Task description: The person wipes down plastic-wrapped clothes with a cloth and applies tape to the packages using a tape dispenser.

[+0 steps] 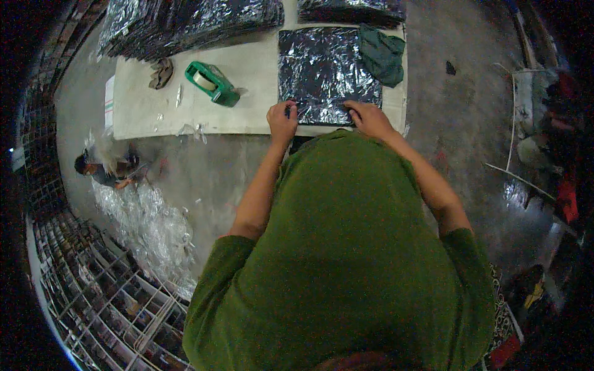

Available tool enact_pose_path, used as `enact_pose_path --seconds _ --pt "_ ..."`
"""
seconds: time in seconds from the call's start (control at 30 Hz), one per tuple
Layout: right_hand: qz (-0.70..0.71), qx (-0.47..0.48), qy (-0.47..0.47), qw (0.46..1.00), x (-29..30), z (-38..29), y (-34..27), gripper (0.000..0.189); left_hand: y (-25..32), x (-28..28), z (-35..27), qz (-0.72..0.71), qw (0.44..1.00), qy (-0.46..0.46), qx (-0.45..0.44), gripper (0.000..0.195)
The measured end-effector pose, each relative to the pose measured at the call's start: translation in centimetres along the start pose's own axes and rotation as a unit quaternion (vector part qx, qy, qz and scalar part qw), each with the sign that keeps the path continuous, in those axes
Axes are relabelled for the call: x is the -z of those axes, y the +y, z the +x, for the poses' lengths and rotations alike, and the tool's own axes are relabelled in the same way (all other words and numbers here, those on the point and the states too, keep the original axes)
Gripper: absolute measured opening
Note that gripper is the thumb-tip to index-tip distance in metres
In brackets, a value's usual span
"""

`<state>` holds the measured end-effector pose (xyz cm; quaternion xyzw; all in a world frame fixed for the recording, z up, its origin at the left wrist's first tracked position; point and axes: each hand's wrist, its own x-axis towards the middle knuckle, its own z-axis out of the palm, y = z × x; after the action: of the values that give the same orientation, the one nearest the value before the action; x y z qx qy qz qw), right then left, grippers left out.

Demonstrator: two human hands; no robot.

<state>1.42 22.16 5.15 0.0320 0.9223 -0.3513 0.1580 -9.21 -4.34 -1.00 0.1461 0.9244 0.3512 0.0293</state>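
Observation:
A flat, square dark pack (pixel 325 69) in shiny clear plastic film lies before me on the table. My left hand (pixel 282 121) is at its near left corner, with thumb and fingers bent close to the film. Near the front edge, further right, my right hand (pixel 370 119) rests on the pack with its index finger and thumb against the film. Whether either hand pinches the film is too small to make out. A dark green cloth (pixel 383 55) covers the pack's far right corner.
A green tape dispenser (pixel 213 83) with a tape roll stands on the pale-covered table (pixel 253 92). Behind are stacks of film-wrapped packs (pixel 195 23), with a crumpled brown piece (pixel 161 73) nearby. On the floor, a person (pixel 109 174) is beside a heap of clear plastic (pixel 153 222).

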Motion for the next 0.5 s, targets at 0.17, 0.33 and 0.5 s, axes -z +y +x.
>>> enact_pose_path --seconds 0.17,0.33,0.5 --pt "-0.021 0.103 0.109 0.988 -1.6 0.9 0.2 0.033 -3.1 1.0 -1.3 0.054 0.990 0.122 -0.051 0.027" --pt "-0.170 0.227 0.067 0.957 -1.5 2.9 -2.6 0.040 -3.6 1.4 -1.5 0.054 0.995 0.052 0.072 0.035" --pt "-0.206 0.306 0.011 0.929 -4.7 4.7 -3.8 0.053 -1.1 0.6 -1.8 0.099 0.976 0.174 0.087 0.036"
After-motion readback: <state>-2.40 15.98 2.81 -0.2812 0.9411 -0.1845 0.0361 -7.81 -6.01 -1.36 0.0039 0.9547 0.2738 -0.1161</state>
